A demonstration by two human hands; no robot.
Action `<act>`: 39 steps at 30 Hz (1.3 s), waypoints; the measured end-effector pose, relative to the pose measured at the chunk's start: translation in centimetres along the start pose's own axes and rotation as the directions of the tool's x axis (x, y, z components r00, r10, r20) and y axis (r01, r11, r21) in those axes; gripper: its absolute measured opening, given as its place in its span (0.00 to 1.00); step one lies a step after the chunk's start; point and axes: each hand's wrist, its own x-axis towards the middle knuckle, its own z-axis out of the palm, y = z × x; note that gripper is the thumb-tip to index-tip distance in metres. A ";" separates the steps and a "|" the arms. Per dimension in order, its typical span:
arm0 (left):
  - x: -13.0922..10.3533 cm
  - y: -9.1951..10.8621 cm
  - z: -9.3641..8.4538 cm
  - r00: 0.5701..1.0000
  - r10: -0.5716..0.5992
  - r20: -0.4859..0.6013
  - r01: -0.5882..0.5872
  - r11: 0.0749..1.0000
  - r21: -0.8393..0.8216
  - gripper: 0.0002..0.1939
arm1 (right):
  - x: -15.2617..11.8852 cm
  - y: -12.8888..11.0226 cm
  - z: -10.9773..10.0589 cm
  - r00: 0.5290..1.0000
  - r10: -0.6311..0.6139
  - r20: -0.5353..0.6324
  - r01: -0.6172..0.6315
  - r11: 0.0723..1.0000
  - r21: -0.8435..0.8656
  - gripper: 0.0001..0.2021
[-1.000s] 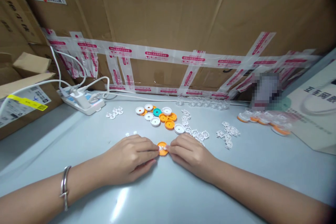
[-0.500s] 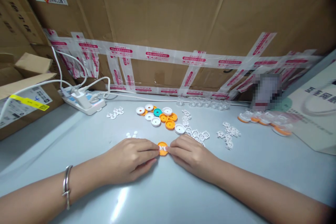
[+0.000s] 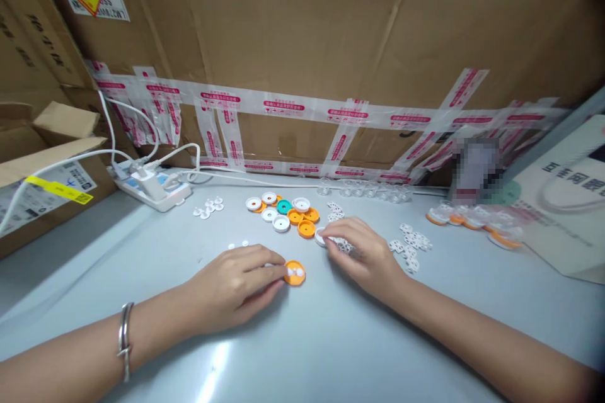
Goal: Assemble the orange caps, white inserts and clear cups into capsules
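Observation:
On the table in the middle lies a shallow round orange plastic dish [image 3: 297, 280] with small white pieces in it. Its left rim is gripped by the fingers of my left hand [image 3: 243, 280], which partly hide the pieces. My right hand [image 3: 363, 255] is off to the right, fingers curved and a little apart, with nothing visible between them. Its fingertips are beside a white round dish [image 3: 319, 237] and over a cluster of white wheel-like parts [image 3: 344, 244], some of them hidden by the hand. Whether it touches them I cannot tell.
Orange, white and teal dishes [image 3: 307, 229] form a group behind my hands. Small white parts [image 3: 208, 208] lie to the left, more wheel-like parts [image 3: 412, 240] to the right. Clear cups [image 3: 373, 190] line the back. A power strip [image 3: 163, 198] and large carton [image 3: 283, 25] border the table.
My right hand has let go of the orange dish and moved right and away from me, to the white wheel-like parts. My left hand stays at the dish. The view has shifted slightly.

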 end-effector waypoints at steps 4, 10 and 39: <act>0.0 -0.4 0.1 0.998 -0.040 -0.044 0.041 0.999 0.030 0.13 | 0.8 1.0 -0.8 0.969 0.215 0.123 -0.195 0.968 -0.158 0.10; 0.2 -0.4 0.1 0.997 -0.054 -0.061 0.056 0.998 0.038 0.12 | 1.0 0.7 -0.7 0.910 0.313 0.271 -0.243 0.934 -0.261 0.10; 2.1 0.3 -0.3 0.805 -0.540 0.244 0.457 0.305 -0.835 0.08 | 1.0 -3.8 0.8 0.744 0.494 0.450 -0.650 0.380 0.658 0.17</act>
